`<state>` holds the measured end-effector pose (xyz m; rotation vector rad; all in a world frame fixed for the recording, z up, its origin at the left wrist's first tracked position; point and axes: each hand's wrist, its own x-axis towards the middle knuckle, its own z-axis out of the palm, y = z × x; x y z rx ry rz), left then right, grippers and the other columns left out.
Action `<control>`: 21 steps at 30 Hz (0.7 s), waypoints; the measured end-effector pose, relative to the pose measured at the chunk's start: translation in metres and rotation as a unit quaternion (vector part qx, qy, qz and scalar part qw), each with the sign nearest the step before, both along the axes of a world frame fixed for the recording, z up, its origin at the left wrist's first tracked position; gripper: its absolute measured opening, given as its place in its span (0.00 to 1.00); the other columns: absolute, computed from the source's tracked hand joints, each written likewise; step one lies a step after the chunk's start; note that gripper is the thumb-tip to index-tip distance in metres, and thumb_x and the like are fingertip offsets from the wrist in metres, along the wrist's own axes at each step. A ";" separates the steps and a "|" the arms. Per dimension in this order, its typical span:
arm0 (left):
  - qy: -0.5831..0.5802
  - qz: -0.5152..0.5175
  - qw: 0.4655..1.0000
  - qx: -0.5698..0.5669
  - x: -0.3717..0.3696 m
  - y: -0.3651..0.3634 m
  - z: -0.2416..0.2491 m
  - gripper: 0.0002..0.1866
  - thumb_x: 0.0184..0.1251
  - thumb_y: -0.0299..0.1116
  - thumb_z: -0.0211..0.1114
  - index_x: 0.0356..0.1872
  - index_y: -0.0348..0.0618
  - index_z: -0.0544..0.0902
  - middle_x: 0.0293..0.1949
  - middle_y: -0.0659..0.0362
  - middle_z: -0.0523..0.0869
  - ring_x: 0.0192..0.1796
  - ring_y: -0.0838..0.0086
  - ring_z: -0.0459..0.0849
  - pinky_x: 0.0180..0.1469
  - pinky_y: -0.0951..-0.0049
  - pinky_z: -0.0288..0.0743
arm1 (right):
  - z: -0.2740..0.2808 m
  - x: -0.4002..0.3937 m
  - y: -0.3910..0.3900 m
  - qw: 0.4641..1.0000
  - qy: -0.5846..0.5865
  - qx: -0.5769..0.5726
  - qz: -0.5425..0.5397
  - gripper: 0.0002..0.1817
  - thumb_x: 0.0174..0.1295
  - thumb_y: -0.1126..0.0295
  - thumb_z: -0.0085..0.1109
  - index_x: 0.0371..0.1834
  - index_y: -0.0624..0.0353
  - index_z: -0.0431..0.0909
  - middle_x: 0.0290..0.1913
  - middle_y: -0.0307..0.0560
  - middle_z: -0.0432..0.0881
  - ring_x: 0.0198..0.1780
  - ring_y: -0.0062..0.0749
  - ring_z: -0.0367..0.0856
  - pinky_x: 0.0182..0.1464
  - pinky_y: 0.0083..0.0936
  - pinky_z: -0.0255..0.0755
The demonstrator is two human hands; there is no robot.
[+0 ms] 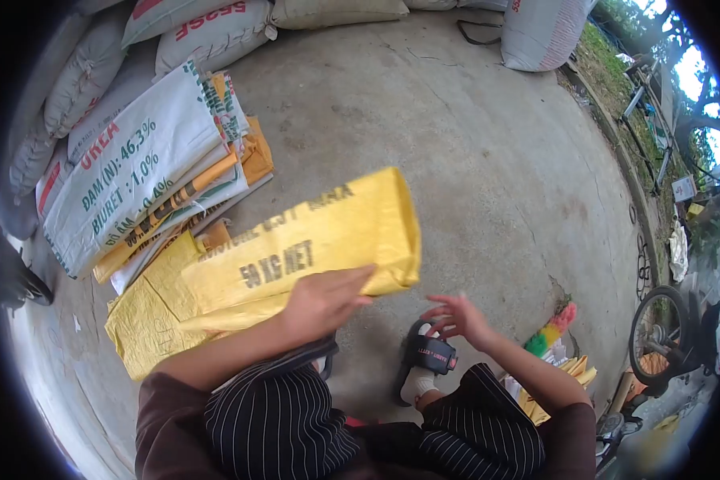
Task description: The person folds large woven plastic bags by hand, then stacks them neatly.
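A yellow woven sack (340,220) with dark print reading "50 KG NET" stretches across the middle, folded lengthwise and raised at its right end. My left hand (328,300) presses on its lower edge near the right end, fingers together. Under its left part lies another yellow sack (156,308), spread on the concrete. My right hand (456,318) hovers beyond the sack's right end, above my sandal (430,352), with fingers apart and nothing in them.
White and orange folded sacks (148,160) are piled at the left. Filled sacks (212,36) line the back. A colourful duster (552,330) and more folded sacks (576,372) lie right of my legs. Farther right stands a wheeled vehicle (660,336).
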<state>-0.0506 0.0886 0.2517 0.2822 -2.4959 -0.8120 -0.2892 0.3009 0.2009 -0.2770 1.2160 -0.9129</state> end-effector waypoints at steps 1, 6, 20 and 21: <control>-0.006 -0.102 0.994 -0.025 -0.030 0.009 -0.007 0.22 0.62 0.40 0.63 0.51 0.35 0.77 0.50 0.52 0.82 0.42 0.64 0.85 0.42 0.68 0.80 | -0.005 -0.013 -0.014 0.992 -0.057 -0.014 -0.108 0.35 0.68 0.41 0.34 0.68 0.56 0.59 0.54 0.50 0.78 0.45 0.37 0.82 0.48 0.33 0.75; -0.125 -0.387 0.912 0.053 -0.109 0.055 -0.072 0.29 0.62 0.43 0.62 0.60 0.37 0.69 0.66 0.43 0.63 0.64 0.52 0.68 0.61 0.59 0.67 | -0.054 -0.096 0.003 0.972 0.114 0.070 -0.194 0.29 0.67 0.49 0.45 0.63 0.60 0.66 0.54 0.51 0.79 0.46 0.37 0.82 0.45 0.30 0.76; -0.394 -0.055 0.915 -0.059 -0.096 -0.151 -0.223 0.26 0.49 0.34 0.71 0.52 0.41 0.76 0.52 0.50 0.78 0.55 0.57 0.75 0.56 0.61 0.69 | -0.187 -0.099 0.027 0.726 0.676 0.028 -0.120 0.39 0.49 0.64 0.69 0.64 0.64 0.63 0.60 0.58 0.71 0.53 0.42 0.77 0.52 0.31 0.73; -0.408 -0.059 0.910 -0.047 -0.099 -0.146 -0.218 0.21 0.49 0.34 0.70 0.46 0.41 0.77 0.47 0.53 0.79 0.50 0.59 0.77 0.51 0.62 0.70 | -0.174 -0.103 0.006 0.761 0.630 0.072 -0.137 0.37 0.48 0.65 0.70 0.62 0.63 0.66 0.57 0.55 0.74 0.53 0.40 0.77 0.52 0.31 0.73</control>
